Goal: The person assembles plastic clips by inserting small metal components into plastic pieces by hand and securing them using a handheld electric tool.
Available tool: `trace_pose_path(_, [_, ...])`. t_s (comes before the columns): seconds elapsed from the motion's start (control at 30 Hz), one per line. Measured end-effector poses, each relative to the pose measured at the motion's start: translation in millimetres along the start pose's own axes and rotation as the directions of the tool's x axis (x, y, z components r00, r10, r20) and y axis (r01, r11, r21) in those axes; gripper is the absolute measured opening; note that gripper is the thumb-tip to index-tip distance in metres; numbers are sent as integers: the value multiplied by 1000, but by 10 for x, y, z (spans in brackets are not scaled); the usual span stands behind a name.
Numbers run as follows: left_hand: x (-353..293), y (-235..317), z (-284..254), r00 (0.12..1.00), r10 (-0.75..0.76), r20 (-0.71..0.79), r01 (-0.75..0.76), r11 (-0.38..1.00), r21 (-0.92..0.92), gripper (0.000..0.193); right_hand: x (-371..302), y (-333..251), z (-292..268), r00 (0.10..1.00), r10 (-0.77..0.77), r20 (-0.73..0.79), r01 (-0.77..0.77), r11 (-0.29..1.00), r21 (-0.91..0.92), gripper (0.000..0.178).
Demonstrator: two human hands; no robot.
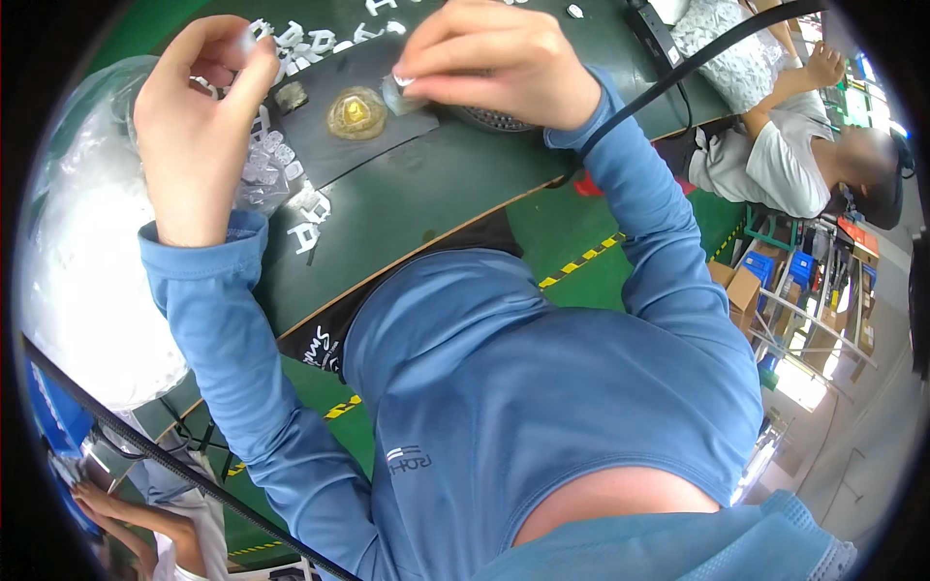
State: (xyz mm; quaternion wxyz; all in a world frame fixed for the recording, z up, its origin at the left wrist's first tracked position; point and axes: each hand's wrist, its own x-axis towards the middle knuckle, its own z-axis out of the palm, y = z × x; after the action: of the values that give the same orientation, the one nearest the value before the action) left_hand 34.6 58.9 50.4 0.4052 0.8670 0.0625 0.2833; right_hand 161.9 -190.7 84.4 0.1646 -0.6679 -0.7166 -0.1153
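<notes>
My left hand (199, 121) is raised over the left part of the green table, thumb and forefinger pinched on a small white plastic piece (254, 37). To its right, my right hand (499, 66) has its fingertips closed on a small whitish piece (402, 81), whose kind I cannot make out. Just under those fingertips is a translucent pale block (395, 101). Between the hands a round, amber-yellow lump (356, 114) sits on a dark grey sheet (334, 158). Several white plastic frame-shaped parts (315, 41) lie beyond and beside my left hand.
Clear small parts in a bag (266, 165) and loose white parts (305, 235) lie near the left hand. A large clear plastic bag (97, 252) bulges at the left. Under my right wrist is a dark perforated round thing (489, 119). Co-workers sit right and lower left.
</notes>
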Motion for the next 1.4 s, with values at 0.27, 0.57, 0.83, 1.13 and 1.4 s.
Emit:
trace_pose_path(0.27, [-43, 2, -43, 999, -52, 5, 52, 998, 37, 25, -228, -69, 376, 977, 78, -200, -21, 963, 270, 12])
trace_pose_path(0.57, [-216, 228, 146, 997, -33, 66, 52, 950, -307, 26, -232, -222, 362, 966, 173, -194, -126, 964, 235, 16])
trace_pose_path(0.83, [-404, 382, 280, 944, -20, 330, 187, 856, -482, 30, -91, -320, 362, 933, 173, -316, -136, 981, 137, 46])
trace_pose_path(1.13, [-343, 467, 257, 954, -45, 298, 250, 671, -698, 26, -60, -262, 359, 871, -7, -491, 10, 1000, 2, 22])
trace_pose_path(1.4, [-302, 434, 160, 931, 63, 360, 167, 802, -573, 8, -70, -370, 304, 884, 358, -301, -79, 750, 657, 29])
